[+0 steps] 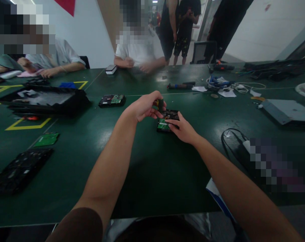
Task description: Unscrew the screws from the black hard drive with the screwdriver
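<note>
We've got 2 hands on 1 job, mid-table: left hand is closed round a dark-and-yellow handle, likely a short screwdriver, held near upright over the black-and-green drive

Tip is hidden behind our fingers, so we can't tell if it's seated in a screw

Drive lies flat on the table, just ahead of us and slightly right of centre; right hand is on its near right side, fingers over the top. Reads as steadying it; can't tell if that's a real grip or just pressure

Step in hand, our read: driver work on a fastener in the drive, not finished, since the tool is over it and the drive looks whole

Next move calls for the handle square to the drive, light down-force and a turn, with the right hand stopping the drive from spinning. Slip risk: tip skating onto the green part

Nearby: a 2nd drive lies left of our left hand, apart from it; a loose green board sits further left, near a large black part
</note>
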The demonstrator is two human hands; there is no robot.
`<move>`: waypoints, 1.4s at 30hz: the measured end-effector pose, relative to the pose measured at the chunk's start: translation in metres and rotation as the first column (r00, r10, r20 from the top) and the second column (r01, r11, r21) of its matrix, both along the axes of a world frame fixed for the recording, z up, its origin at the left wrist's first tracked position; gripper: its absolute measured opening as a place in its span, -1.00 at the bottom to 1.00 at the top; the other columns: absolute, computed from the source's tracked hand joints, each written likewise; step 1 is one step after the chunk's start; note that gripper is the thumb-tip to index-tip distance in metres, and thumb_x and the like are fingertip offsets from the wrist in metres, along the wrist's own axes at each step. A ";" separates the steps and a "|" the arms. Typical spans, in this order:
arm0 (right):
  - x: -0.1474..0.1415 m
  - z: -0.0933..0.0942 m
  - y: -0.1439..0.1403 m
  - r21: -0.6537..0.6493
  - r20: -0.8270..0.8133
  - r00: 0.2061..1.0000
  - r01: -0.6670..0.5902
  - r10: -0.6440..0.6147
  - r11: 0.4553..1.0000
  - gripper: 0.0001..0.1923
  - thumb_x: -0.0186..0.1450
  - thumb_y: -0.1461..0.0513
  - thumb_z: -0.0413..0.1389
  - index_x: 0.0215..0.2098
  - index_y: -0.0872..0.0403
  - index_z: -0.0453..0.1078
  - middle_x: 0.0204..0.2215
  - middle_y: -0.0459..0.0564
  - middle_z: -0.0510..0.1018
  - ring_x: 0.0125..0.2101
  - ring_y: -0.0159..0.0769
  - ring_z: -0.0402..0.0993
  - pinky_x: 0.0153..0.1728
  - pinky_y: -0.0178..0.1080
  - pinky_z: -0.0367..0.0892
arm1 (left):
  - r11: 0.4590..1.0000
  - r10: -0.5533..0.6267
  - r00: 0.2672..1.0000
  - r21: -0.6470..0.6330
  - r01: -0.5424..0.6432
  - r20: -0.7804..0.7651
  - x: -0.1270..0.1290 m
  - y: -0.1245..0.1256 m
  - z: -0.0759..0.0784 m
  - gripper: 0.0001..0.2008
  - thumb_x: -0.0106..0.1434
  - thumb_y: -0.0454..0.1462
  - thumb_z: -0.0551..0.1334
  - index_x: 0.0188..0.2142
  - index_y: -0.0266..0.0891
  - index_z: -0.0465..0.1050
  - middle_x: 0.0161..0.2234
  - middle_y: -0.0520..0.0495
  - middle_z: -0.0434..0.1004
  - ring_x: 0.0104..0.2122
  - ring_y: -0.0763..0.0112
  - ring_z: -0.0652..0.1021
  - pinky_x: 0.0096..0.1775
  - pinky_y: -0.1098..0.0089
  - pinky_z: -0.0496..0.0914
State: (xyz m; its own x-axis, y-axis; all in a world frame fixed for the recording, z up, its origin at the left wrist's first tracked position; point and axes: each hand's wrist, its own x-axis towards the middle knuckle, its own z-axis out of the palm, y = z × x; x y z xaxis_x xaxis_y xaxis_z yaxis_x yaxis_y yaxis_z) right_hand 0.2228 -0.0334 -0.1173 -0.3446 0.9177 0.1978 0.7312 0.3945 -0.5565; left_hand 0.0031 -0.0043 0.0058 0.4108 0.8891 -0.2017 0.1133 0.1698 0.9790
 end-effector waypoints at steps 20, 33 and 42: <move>-0.001 0.005 -0.002 -0.020 0.008 1.000 0.003 -0.003 1.000 -0.59 0.43 0.06 0.07 0.21 -0.15 0.45 0.47 0.01 -0.09 0.38 0.17 0.03 0.32 0.16 0.05 | 0.999 -0.014 0.999 0.031 0.015 -0.052 0.000 -0.005 0.006 -0.74 0.26 -0.14 0.14 -0.27 -0.27 0.50 -0.33 -0.17 0.58 -0.55 0.44 0.55 -0.49 0.42 0.37; 0.000 0.003 -0.001 -0.005 0.005 1.000 -0.006 0.006 1.000 -0.59 0.44 0.07 0.04 0.21 -0.16 0.45 0.47 0.01 -0.09 0.37 0.17 0.05 0.30 0.17 0.08 | 0.998 0.051 0.998 0.036 -0.050 -0.036 -0.001 -0.004 0.004 -0.74 0.25 -0.13 0.16 -0.26 -0.27 0.47 -0.30 -0.19 0.56 -0.55 0.41 0.57 -0.56 0.44 0.35; -0.001 0.003 -0.002 -0.008 -0.001 1.000 -0.004 0.004 1.000 -0.60 0.43 0.09 0.06 0.21 -0.15 0.45 0.47 0.01 -0.07 0.40 0.16 -0.03 0.32 0.16 0.05 | 0.999 -0.011 0.999 -0.046 0.013 0.044 0.000 -0.004 0.003 -0.73 0.24 -0.10 0.17 -0.22 -0.25 0.40 -0.33 -0.21 0.60 -0.50 0.33 0.60 -0.51 0.42 0.42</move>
